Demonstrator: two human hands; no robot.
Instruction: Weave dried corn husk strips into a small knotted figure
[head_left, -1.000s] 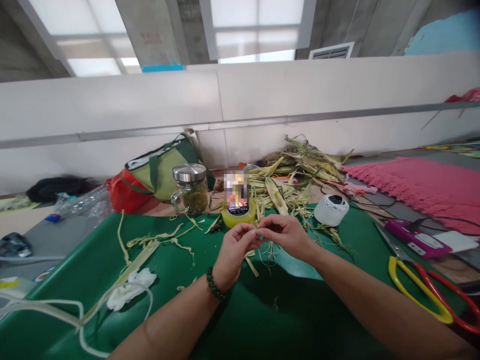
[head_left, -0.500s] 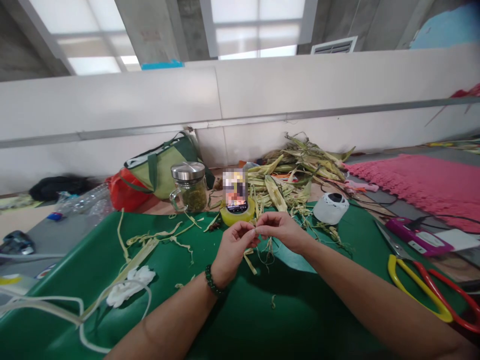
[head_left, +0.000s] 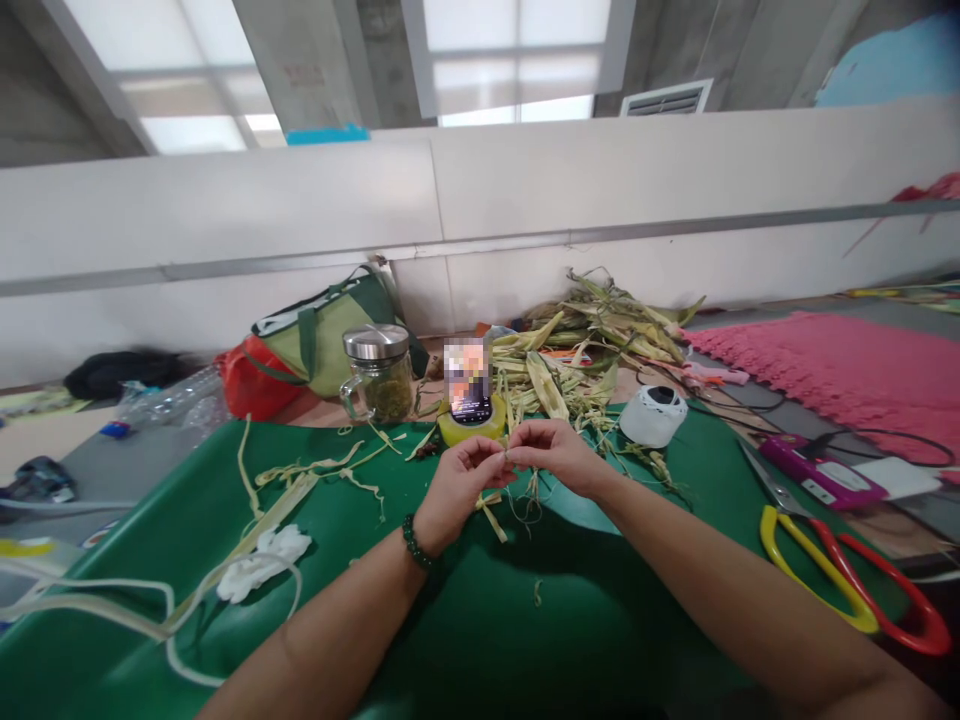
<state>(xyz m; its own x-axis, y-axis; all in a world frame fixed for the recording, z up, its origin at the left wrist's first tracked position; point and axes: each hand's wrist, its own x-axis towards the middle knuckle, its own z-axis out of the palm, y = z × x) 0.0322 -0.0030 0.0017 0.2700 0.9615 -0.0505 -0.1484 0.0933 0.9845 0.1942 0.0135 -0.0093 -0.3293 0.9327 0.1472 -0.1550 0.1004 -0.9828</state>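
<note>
My left hand (head_left: pixel 461 487) and my right hand (head_left: pixel 559 455) meet above the green work mat (head_left: pixel 480 640), fingertips pinched together. Between them is a small pale bit of corn husk (head_left: pixel 507 449), mostly hidden by the fingers. Just below the hands show a short pale husk strip (head_left: pixel 492 520) and some thin loose threads (head_left: pixel 529 510); whether these hang from the fingers I cannot tell. Right behind my hands, a phone (head_left: pixel 468 385) with a lit screen leans upright in a roll of yellowish tape (head_left: pixel 471 428).
Dry corn husks (head_left: pixel 600 320) are heaped at the back. A lidded glass mug (head_left: pixel 379 375) stands left of the phone, a white roll (head_left: pixel 653 415) to the right. Large scissors (head_left: pixel 817 560) lie far right near a purple power strip (head_left: pixel 821 470). White cable (head_left: pixel 169 610) crosses the left side.
My hands stay pinched together in nearly the same place, with only a slight shift of the fingers. The whole view has moved a little. The phone's picture has changed.
</note>
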